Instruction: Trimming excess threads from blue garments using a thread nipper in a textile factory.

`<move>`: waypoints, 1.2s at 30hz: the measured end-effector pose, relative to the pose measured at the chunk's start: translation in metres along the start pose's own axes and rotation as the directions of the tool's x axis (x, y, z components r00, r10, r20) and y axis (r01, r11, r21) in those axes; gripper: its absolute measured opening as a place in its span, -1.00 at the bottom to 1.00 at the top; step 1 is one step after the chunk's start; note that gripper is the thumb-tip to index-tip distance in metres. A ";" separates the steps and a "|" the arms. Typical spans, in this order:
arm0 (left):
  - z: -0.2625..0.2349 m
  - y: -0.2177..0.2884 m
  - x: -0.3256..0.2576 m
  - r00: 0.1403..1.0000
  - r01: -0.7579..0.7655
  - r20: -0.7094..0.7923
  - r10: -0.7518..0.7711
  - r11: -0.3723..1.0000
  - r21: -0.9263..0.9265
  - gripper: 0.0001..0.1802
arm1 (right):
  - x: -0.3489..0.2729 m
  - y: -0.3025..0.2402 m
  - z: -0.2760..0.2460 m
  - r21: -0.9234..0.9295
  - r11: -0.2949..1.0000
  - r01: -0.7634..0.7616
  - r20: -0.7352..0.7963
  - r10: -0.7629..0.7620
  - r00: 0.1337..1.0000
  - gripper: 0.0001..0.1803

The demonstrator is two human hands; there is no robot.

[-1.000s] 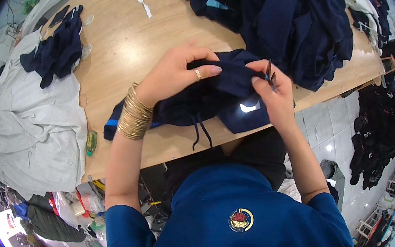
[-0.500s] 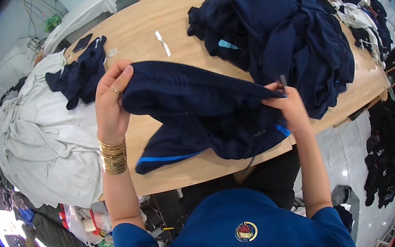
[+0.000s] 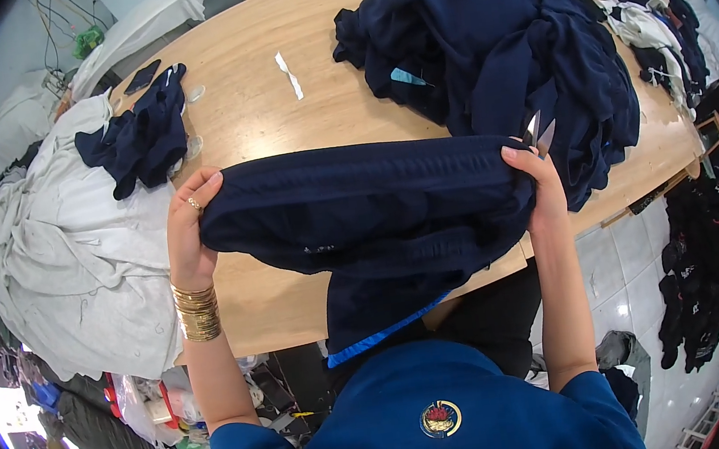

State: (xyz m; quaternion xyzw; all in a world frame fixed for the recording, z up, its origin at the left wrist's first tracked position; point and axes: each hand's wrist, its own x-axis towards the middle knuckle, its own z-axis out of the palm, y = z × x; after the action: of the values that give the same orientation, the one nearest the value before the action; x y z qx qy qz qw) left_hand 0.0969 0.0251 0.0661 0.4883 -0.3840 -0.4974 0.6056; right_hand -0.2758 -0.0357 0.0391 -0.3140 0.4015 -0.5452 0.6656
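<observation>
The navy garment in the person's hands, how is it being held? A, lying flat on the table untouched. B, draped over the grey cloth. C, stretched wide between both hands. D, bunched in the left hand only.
C: the left hand and right hand grip opposite ends of the navy garment, pulled taut above the table.

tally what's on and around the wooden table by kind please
Navy garment stretched between left hand and right hand: 1
Navy clothing heaps: 2
Grey fabric sheet: 1
White paper strip: 1
Total: 5
</observation>
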 end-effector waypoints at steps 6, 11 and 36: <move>0.004 0.002 -0.005 1.000 0.018 0.010 -0.018 1.000 -0.017 -0.87 | -0.004 0.000 0.000 -0.015 1.000 -0.009 -0.032 0.009 0.999 -0.67; 0.003 0.001 -0.008 0.998 0.051 0.036 -0.051 0.999 -0.016 -0.88 | -0.005 0.001 -0.002 -0.012 1.000 -0.014 -0.071 0.013 0.997 -0.63; 0.099 -0.118 -0.021 0.915 -0.390 0.369 0.161 0.578 0.716 -0.65 | -0.036 0.089 0.014 -0.695 0.483 0.533 0.379 -0.385 0.842 -0.85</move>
State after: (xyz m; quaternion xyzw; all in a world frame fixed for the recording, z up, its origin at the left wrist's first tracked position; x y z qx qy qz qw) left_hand -0.0287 0.0210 -0.0252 0.5639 -0.7089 -0.2411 0.3484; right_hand -0.2243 0.0182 -0.0238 -0.7111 0.4385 -0.4449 0.3228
